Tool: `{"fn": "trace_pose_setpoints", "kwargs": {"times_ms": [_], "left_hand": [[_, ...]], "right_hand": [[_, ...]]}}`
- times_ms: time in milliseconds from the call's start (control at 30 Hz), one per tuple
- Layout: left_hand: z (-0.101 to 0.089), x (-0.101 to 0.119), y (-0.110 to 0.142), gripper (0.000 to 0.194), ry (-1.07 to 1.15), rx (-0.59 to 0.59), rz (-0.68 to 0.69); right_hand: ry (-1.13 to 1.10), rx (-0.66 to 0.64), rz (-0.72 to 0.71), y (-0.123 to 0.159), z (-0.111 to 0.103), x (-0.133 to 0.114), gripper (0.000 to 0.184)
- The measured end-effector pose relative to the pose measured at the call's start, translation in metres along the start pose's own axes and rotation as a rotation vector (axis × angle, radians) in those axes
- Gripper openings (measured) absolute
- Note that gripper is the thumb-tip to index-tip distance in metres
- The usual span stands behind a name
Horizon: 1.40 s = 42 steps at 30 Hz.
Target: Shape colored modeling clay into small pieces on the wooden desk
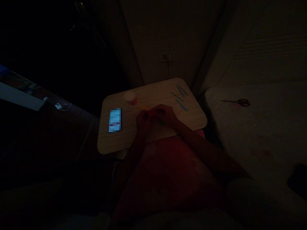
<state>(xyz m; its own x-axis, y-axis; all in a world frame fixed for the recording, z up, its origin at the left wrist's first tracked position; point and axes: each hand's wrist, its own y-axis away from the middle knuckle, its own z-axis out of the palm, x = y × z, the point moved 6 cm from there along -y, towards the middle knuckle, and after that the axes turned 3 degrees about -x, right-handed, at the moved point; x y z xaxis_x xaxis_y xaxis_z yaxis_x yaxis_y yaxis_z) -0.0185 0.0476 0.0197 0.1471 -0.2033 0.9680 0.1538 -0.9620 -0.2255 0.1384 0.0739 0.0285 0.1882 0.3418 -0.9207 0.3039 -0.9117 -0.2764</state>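
In dim light, my left hand [142, 120] and my right hand [166, 114] meet over the near middle of a small wooden table [129, 134]. Their fingers are bent and closed around a small soft-looking red piece [151, 113], which shows between the fingertips. Just beyond my left fingers lies something flat and yellow-orange [144, 108]. A small green bit [160, 122] shows below my right hand. Much of the red piece is hidden by the fingers, and its exact kind is too dark to tell.
A pale-lidded tub [130, 98] stands at the table's back left, with a lit phone [114, 120] nearer. Several teal sticks [181, 90] and a teal plastic knife [181, 104] lie at the right. Scissors [240, 102] rest on the pale surface beyond. A wall socket [167, 56] holds a plug.
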Motion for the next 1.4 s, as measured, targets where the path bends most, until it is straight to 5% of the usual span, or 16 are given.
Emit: {"fn": "trace_pose_setpoints", "kwargs": {"times_ms": [233, 433, 800, 1400], "left_hand": [[0.025, 0.014, -0.023, 0.017, -0.072, -0.052, 0.033], [0.049, 0.001, -0.021, 0.01, -0.002, -0.03, -0.026], [0.033, -0.01, -0.037, 0.008, -0.13, -0.018, -0.002], [0.03, -0.016, -0.039, 0.02, -0.028, -0.162, 0.107]], "right_hand": [[-0.185, 0.151, 0.095, -0.001, -0.017, 0.014, 0.024], [-0.16, 0.217, 0.123, 0.002, -0.029, 0.028, 0.021], [0.085, 0.135, -0.171, -0.02, -0.02, 0.023, 0.019], [0.066, 0.075, -0.012, -0.016, -0.02, 0.038, 0.028]]}}
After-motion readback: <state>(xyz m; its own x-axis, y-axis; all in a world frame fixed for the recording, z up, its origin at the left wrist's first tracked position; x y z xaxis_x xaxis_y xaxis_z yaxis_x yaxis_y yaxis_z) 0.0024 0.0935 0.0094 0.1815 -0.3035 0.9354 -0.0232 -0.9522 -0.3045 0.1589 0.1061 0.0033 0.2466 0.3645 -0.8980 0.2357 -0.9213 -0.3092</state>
